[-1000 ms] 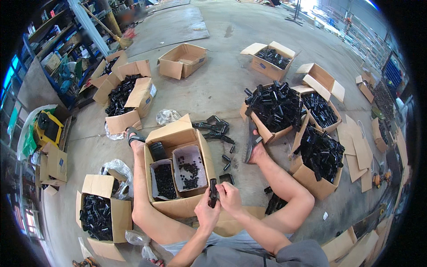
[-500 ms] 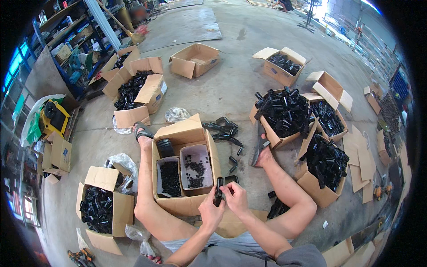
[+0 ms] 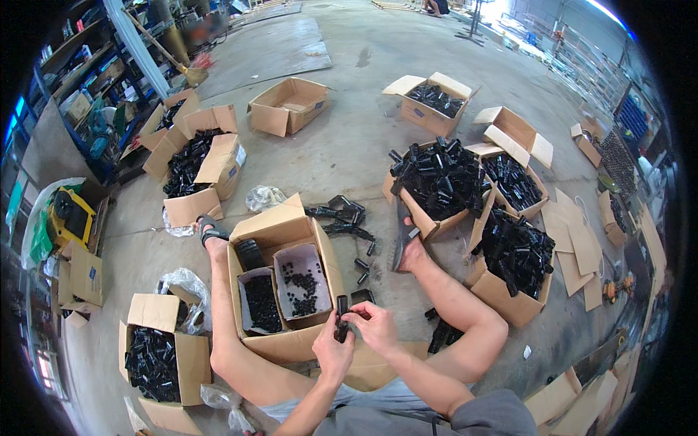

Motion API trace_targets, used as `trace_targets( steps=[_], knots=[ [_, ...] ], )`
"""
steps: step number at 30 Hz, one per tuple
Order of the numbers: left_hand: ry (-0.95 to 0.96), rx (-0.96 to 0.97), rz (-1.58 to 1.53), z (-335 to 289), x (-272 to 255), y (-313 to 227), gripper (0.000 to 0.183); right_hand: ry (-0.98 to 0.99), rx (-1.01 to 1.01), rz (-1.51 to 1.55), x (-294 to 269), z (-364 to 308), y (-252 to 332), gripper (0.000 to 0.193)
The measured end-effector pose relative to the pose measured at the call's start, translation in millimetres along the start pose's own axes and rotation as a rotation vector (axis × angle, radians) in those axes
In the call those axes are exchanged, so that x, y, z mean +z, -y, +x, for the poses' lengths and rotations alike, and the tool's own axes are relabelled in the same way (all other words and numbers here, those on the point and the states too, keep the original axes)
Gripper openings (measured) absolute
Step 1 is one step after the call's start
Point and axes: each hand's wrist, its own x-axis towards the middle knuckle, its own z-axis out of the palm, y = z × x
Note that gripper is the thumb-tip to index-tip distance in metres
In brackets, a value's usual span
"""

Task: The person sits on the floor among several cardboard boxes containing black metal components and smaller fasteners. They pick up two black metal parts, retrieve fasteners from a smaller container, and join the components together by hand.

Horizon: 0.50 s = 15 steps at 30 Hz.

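Note:
My left hand [image 3: 333,353] is wrapped round a short, shiny black tube-shaped part [image 3: 342,305], held upright at the near edge of an open cardboard box [image 3: 291,346]. Against the side of that part press the thumb and fingers of my right hand [image 3: 375,328]; whether a small piece sits between them is too small to tell. Inside the box are two pale-lined compartments. Small black pieces [image 3: 259,301] fill the left one thickly, while others [image 3: 305,287] lie scattered in the right one.
Loose black parts [image 3: 340,214] lie on the floor beyond the box. Cartons heaped with black tubes stand to the right [image 3: 509,298], left [image 3: 195,367] and far left [image 3: 218,171]. An open carton [image 3: 291,116] stands ahead. Flattened cardboard [image 3: 571,240] lies at right.
The view has swung, so the scene sits further left. Both hands stay together on the black part, with the right fingers still against its side.

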Motion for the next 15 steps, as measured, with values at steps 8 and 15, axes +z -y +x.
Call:
trace_targets(
  steps=[8,15],
  knots=[
    [-0.025,-0.006,-0.057,-1,3,10,0.059,-0.039,-0.176,-0.284,0,-11,11,0.024],
    [-0.011,-0.014,-0.008,-3,2,8,0.048,0.006,-0.173,-0.382,-2,-8,16,0.022]
  ],
)
